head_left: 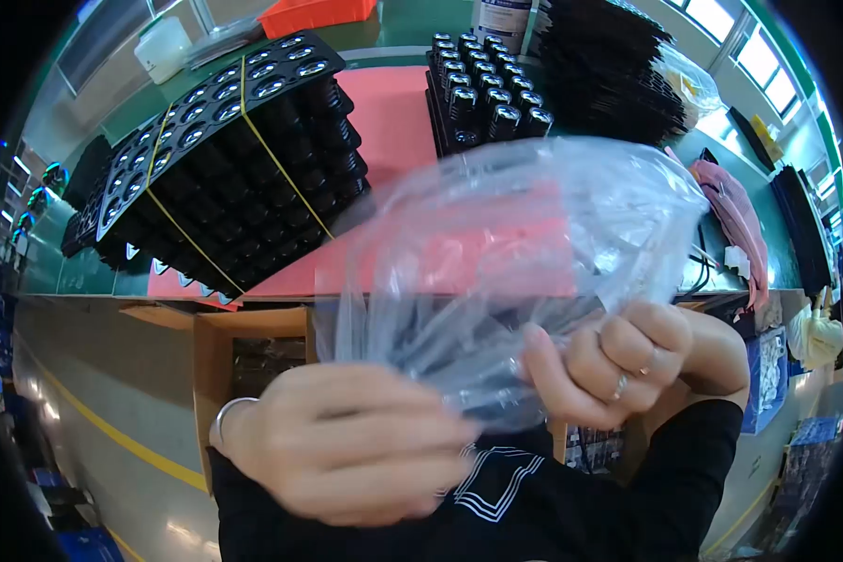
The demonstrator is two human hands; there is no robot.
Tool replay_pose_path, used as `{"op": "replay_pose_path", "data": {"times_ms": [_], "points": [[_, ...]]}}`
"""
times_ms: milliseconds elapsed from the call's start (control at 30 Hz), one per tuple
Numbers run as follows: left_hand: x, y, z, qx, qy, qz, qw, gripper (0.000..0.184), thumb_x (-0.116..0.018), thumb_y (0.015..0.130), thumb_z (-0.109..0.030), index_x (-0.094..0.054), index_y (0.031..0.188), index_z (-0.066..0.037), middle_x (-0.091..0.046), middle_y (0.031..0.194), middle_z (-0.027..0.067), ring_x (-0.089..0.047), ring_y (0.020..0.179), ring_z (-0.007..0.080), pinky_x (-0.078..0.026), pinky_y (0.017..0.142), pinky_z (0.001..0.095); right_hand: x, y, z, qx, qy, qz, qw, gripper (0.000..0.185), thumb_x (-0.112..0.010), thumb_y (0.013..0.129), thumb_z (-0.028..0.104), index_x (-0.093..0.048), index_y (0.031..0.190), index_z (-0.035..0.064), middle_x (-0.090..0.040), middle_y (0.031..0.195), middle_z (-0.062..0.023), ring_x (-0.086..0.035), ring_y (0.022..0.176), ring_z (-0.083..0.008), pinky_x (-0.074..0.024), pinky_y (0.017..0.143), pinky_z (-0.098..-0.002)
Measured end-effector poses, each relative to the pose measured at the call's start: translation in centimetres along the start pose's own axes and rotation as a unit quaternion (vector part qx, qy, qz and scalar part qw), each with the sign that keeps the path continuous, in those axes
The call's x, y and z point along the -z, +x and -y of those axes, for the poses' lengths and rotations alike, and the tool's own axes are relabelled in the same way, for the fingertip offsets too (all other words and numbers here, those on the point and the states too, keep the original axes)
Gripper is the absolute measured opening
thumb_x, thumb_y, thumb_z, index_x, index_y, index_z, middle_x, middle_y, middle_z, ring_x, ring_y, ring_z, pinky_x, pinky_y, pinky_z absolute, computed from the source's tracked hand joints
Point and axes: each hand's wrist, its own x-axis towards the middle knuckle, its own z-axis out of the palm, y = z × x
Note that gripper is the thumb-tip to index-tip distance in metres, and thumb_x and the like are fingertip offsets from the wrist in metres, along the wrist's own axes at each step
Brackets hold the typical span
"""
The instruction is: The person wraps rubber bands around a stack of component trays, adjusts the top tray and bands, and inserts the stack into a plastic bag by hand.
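A large clear plastic bag [506,253], puffed out and wrinkled, spans the space between my two hands in front of the bench edge. My left hand [356,440], smeared by motion, is closed on the bag's near left edge. On the other side, my right hand [618,361] has its fingers curled tightly round the bag's gathered film, thumb pointing up. Beyond the bag, at left, rises a stack of black moulded trays [281,178] bound with yellow bands; shiny round items fill its top pockets. Dark cylinders with shiny tops [487,84] stand in another black tray behind the bag.
A pink mat [393,122] covers part of the green bench. Farther back are an orange bin [317,13], a white tub [504,21] and a tall pile of black trays [609,75]. Pink cloth [735,215] lies at right. A cardboard box [217,361] stands below the bench edge.
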Motion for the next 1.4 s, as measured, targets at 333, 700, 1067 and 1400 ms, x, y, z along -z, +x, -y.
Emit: {"op": "replay_pose_path", "data": {"times_ms": [333, 700, 1067, 1400], "points": [[-3.5, -0.2, 5.0, 0.299, 0.236, 0.118, 0.917, 0.04, -0.061, 0.088, -0.031, -0.055, 0.12, -0.008, -0.056, 0.114, 0.0124, -0.054, 0.111, 0.0306, -0.014, 0.107, 0.0642, -1.9, -2.1, 0.7, 0.059, -0.046, -0.116, 0.99, 0.016, -0.061, 0.089, 0.032, -0.062, 0.085, 0.0162, -0.038, 0.064, 0.0063, -0.037, 0.058, -0.0099, -0.0312, 0.055, -0.0247], [-2.0, 1.1, 4.4, 0.303, 0.483, 0.087, 0.817, 0.044, -0.06, 0.077, -0.035, -0.066, 0.101, 0.002, -0.051, 0.13, 0.0188, -0.034, 0.134, 0.0384, -0.004, 0.1, 0.0768, -0.1, -2.0, 0.9, -0.081, -0.013, 0.076, 0.994, 0.022, -0.067, 0.083, 0.036, -0.064, 0.087, 0.014, -0.043, 0.07, 0.0041, -0.041, 0.061, -0.0085, -0.0286, 0.053, -0.0231], [-5.6, 3.2, 7.8, 0.198, 0.327, 0.103, 0.918, 0.039, -0.066, 0.078, -0.018, -0.059, 0.108, 0.005, -0.057, 0.117, 0.0147, -0.05, 0.117, 0.0325, -0.036, 0.099, 0.0559, -3.1, -0.9, -1.0, -0.272, 0.215, 0.206, 0.915, 0.031, -0.066, 0.081, 0.029, -0.064, 0.103, 0.0069, -0.065, 0.094, -0.0065, -0.065, 0.07, -0.0198, -0.05, 0.057, -0.0296], [-3.8, 2.4, 6.0, 0.236, 0.345, 0.107, 0.902, 0.047, -0.064, 0.085, -0.034, -0.056, 0.116, 0.001, -0.062, 0.102, 0.0223, -0.062, 0.093, 0.0364, -0.048, 0.087, 0.0427, -2.3, -1.5, -3.6, -0.285, 0.14, 0.476, 0.82, 0.044, -0.072, 0.072, 0.042, -0.066, 0.105, 0.0134, -0.068, 0.085, -0.009, -0.066, 0.071, -0.0241, -0.0484, 0.059, -0.0366]]}}
